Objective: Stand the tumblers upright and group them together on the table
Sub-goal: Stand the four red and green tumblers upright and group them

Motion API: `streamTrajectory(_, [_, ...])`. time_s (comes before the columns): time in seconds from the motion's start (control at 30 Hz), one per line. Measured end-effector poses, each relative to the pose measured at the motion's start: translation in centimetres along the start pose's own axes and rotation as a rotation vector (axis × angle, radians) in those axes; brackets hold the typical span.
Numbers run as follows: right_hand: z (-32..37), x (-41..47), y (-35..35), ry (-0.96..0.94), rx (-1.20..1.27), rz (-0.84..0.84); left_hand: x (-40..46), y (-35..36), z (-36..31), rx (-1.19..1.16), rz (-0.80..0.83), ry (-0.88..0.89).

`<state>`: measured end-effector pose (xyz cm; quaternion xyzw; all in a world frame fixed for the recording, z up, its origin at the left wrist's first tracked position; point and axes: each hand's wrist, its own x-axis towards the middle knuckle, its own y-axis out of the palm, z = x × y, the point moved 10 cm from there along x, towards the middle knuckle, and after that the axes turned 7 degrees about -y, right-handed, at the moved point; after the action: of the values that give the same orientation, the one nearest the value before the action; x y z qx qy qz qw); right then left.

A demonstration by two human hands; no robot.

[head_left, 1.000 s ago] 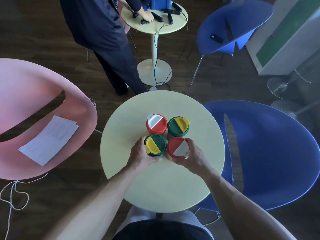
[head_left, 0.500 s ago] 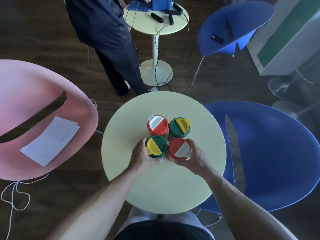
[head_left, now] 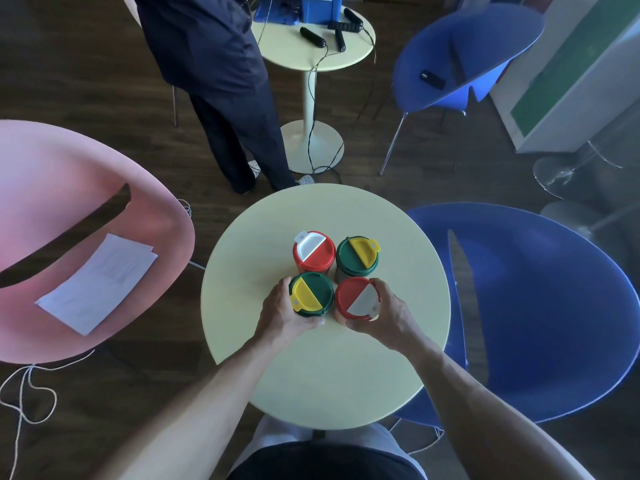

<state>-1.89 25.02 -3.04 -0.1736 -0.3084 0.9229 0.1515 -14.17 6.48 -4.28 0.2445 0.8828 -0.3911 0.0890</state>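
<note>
Red- and green-lidded tumblers all stand upright, clustered on the round desk (head_left: 346, 375); left hand (head_left: 282, 315) grasps the near green-lidded tumbler (head_left: 309, 294), right hand (head_left: 389, 315) the near red-lidded tumbler (head_left: 356, 297), with the far pair just beyond the fingers, so the task looks nearly complete.

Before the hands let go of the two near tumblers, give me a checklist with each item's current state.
1. All four tumblers upright, lids up: ok.
2. Grouped as a two-by-two cluster on the table: ok.
3. Left hand wraps the near green-lidded tumbler: ok.
4. Right hand wraps the near red-lidded tumbler: ok.
5. Far red-lidded tumbler and far green-lidded tumbler stand free of the hands: ok.
6. Tumblers actually touching each other: cannot tell.
</note>
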Motion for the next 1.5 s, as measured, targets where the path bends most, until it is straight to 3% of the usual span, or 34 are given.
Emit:
streamTrajectory(0.53, [-0.2, 0.1, 0.2, -0.01, -0.027, 0.005, -0.2, 0.4, 0.3, 0.014, 0.043, -0.009])
streamTrajectory(0.77, [2.5, -0.1, -0.7, -0.164, -0.215, -0.163, -1.0, -1.6, -1.8, 0.026, -0.079, 0.168])
streamTrajectory(1.2, [3.1, 0.2, 0.5, -0.105, -0.357, -0.085, -1.4, -0.8, -2.7, 0.156, -0.072, 0.234])
streamTrajectory(1.4, [4.3, -2.4, -0.8, -0.134, -0.3, -0.282, -4.8, -1.8, -7.9, 0.146, -0.22, 0.566])
streamTrajectory(1.5, [2.8, -5.8, -1.6, -0.072, -0.306, -0.4, -7.4, 0.4, -10.8, 0.108, -0.121, 0.736])
